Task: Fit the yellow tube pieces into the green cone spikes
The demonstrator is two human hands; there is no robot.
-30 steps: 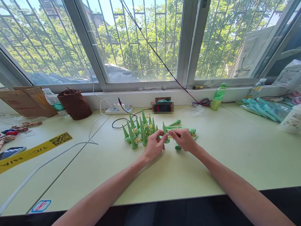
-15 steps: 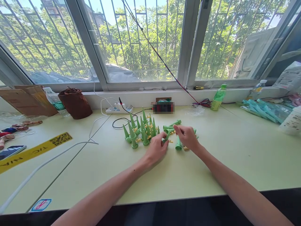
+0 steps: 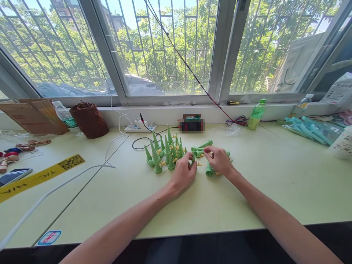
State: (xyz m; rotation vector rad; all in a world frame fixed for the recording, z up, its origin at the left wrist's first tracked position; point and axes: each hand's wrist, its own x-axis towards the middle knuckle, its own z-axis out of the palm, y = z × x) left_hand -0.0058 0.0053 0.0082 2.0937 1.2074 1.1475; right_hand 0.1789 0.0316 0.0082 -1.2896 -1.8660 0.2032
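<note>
Several green plastic cone spikes (image 3: 164, 153) with small yellow fittings stand upright in a cluster on the pale green table (image 3: 115, 190). More green cones (image 3: 202, 145) lie on their sides to the right of the cluster. My left hand (image 3: 183, 173) pinches one green cone (image 3: 193, 158) and holds it upright beside the cluster. My right hand (image 3: 220, 160) is curled over the lying cones, fingertips pinched at a small piece I cannot make out. One green cone (image 3: 209, 170) lies just under that hand.
A power strip (image 3: 139, 127) with black and white cables, a brown pouch (image 3: 88, 119), a water bottle (image 3: 63, 116) and cardboard sit along the back. A green bottle (image 3: 256, 113) stands at the right, near teal packets (image 3: 308, 129). A yellow strip (image 3: 38, 176) and a phone (image 3: 13, 176) lie on the left.
My left hand has turned its cone from tilted to upright and set it next to the cluster. My right hand has dropped slightly onto the lying cones.
</note>
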